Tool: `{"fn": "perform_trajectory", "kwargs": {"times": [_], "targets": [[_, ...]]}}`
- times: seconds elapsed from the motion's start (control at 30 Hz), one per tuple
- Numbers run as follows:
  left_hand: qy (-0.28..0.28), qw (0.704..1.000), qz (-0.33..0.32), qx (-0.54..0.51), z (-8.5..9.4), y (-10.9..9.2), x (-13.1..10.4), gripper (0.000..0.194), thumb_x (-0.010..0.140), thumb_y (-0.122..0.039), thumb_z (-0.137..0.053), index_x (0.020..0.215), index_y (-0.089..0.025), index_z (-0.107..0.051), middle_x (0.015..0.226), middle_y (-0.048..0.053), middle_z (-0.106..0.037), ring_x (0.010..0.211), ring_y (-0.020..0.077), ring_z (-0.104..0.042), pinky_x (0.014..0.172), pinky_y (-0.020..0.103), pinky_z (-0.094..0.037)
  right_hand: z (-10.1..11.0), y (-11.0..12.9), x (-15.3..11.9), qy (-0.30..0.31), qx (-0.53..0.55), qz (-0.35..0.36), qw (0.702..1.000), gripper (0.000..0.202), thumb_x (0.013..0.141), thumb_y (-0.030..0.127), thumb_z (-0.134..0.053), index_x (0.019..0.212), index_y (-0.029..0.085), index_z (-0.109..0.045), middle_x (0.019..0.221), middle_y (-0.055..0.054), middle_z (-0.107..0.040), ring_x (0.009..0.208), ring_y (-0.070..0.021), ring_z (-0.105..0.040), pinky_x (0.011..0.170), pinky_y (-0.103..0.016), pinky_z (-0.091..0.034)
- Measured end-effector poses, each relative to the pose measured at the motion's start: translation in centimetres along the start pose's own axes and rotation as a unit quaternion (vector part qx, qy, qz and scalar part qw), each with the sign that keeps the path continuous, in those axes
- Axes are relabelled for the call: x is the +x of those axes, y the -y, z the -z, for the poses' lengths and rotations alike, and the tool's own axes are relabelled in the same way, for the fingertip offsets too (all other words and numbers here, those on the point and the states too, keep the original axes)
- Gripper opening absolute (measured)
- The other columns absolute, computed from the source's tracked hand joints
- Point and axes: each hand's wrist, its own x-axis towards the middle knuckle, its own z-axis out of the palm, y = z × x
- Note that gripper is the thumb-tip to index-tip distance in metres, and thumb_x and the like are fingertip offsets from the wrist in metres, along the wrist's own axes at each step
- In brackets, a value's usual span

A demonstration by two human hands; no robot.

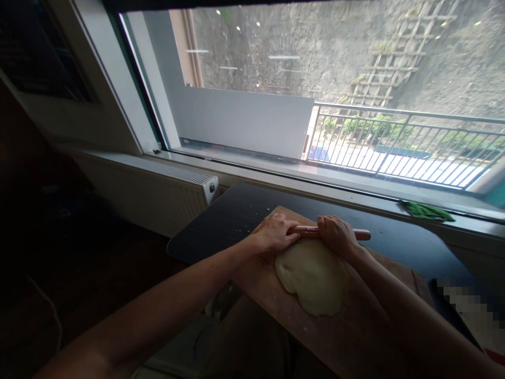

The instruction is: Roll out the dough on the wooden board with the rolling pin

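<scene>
A flattened sheet of pale dough (313, 279) with an uneven edge lies on a wooden board (260, 281). Across the dough's far edge runs a reddish-brown rolling pin (306, 230). My left hand (274, 231) is closed over the pin's left end, hiding that tip. Further right along the pin, my right hand (337, 232) grips it, and the right tip sticks out past the fingers. My right forearm covers part of the board and the dough's right side.
The board rests on a dark table (213, 221) by a large window. White crumbs dot the table left of the board. A green cloth (426, 210) lies on the window sill (366, 197). A white radiator (169, 195) stands left of the table. A dark-edged, partly blurred object sits at right.
</scene>
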Motion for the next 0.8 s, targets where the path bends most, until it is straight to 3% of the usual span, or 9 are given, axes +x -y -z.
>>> {"fn": "perform_trajectory", "kwargs": {"times": [0.1, 0.27, 0.4, 0.53, 0.63, 0.73, 0.8], "targets": [[-0.015, 0.999, -0.035, -0.003, -0.1, -0.1, 0.2, 0.039, 0.085, -0.05, -0.047, 0.119, -0.034, -0.058, 0.093, 0.003, -0.058, 0.092, 0.0223, -0.054, 0.084, 0.035, -0.041, 0.2, -0.1, -1.0, -0.015, -0.014, 0.023, 1.0, 0.037, 0.095, 0.029, -0.028, 0.073, 0.02, -0.056, 0.077, -0.003, -0.064, 0.076, -0.0158, -0.054, 0.07, -0.026, -0.031], [-0.028, 0.998, -0.047, -0.024, -0.2, 0.2, 0.0, 0.038, 0.093, -0.039, -0.035, 0.124, -0.03, -0.056, 0.095, 0.005, -0.06, 0.092, 0.0203, -0.053, 0.089, 0.036, -0.038, 1.1, -0.4, -0.7, 0.002, -0.018, 0.095, 0.995, 0.036, 0.096, 0.03, -0.028, 0.073, 0.02, -0.054, 0.074, -0.002, -0.06, 0.074, -0.0148, -0.051, 0.069, -0.026, -0.031], [-0.044, 0.995, -0.063, -0.062, 0.0, -0.4, -1.8, 0.037, 0.093, -0.031, -0.037, 0.126, -0.028, -0.055, 0.096, 0.004, -0.058, 0.093, 0.0178, -0.052, 0.089, 0.031, -0.039, 2.3, -0.6, -1.1, 0.004, -0.015, 0.143, 0.99, 0.033, 0.096, 0.032, -0.03, 0.073, 0.021, -0.052, 0.075, -0.002, -0.058, 0.073, -0.0144, -0.049, 0.067, -0.026, -0.03], [-0.067, 0.995, -0.062, -0.047, 0.6, -1.4, -3.4, 0.039, 0.091, -0.028, -0.042, 0.128, -0.026, -0.053, 0.1, 0.006, -0.054, 0.093, 0.0185, -0.051, 0.087, 0.032, -0.041, 2.8, -0.6, -2.0, 0.013, 0.024, 0.103, 0.994, 0.037, 0.096, 0.034, -0.027, 0.072, 0.021, -0.051, 0.074, -0.001, -0.058, 0.075, -0.014, -0.051, 0.067, -0.025, -0.031], [-0.042, 0.995, -0.085, -0.043, 0.7, -0.7, -2.1, 0.032, 0.09, -0.029, -0.044, 0.117, -0.025, -0.06, 0.097, 0.006, -0.055, 0.09, 0.0185, -0.053, 0.084, 0.031, -0.043, 2.2, -0.5, -1.3, 0.041, 0.028, 0.049, 0.998, 0.042, 0.097, 0.037, -0.025, 0.07, 0.021, -0.053, 0.072, -0.001, -0.06, 0.069, -0.0138, -0.053, 0.063, -0.026, -0.03], [-0.03, 0.997, -0.053, -0.049, 0.3, 0.4, -0.3, 0.03, 0.092, -0.03, -0.041, 0.104, -0.022, -0.066, 0.091, 0.006, -0.057, 0.086, 0.0177, -0.054, 0.081, 0.031, -0.044, 1.5, 0.3, 0.0, 0.048, 0.011, -0.002, 0.999, 0.046, 0.097, 0.038, -0.023, 0.071, 0.02, -0.056, 0.075, -0.004, -0.064, 0.068, -0.0151, -0.056, 0.062, -0.027, -0.03], [-0.045, 0.997, -0.045, -0.044, 0.2, 0.6, -0.5, 0.031, 0.093, -0.029, -0.039, 0.104, -0.02, -0.066, 0.09, 0.006, -0.056, 0.088, 0.018, -0.054, 0.084, 0.031, -0.043, 1.4, 1.0, 0.3, 0.044, 0.011, -0.001, 0.999, 0.045, 0.097, 0.036, -0.024, 0.072, 0.02, -0.058, 0.078, -0.005, -0.065, 0.073, -0.0153, -0.057, 0.065, -0.026, -0.031]]}}
